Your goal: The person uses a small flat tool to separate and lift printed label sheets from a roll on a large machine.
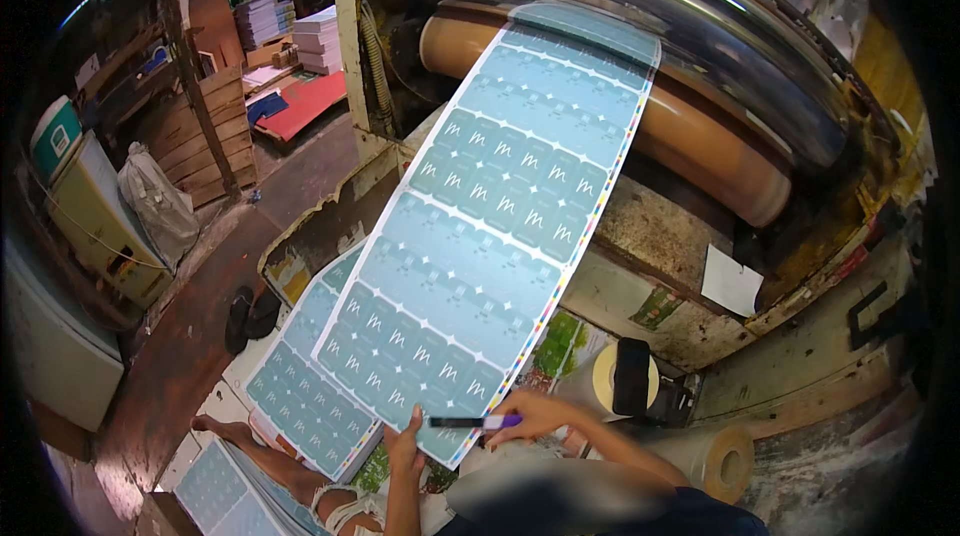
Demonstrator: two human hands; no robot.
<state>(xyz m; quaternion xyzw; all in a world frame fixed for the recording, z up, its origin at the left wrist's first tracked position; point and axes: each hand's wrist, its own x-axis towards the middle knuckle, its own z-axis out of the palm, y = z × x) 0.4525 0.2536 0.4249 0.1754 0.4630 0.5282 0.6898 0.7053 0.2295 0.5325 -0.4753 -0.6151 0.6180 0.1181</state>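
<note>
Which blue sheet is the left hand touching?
The long sheet that reaches up to the shiny roller: the left hand holds its near edge. The other sheets lie to its left.

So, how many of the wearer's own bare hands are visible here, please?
2: the left hand is at the lower edge of the printed sheet; the right hand is to its right, holding a purple-and-black tool. Some fingers are hidden.

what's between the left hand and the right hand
In the head view, a black-and-purple tool, held in the right hand, over the printed sheet.
</note>
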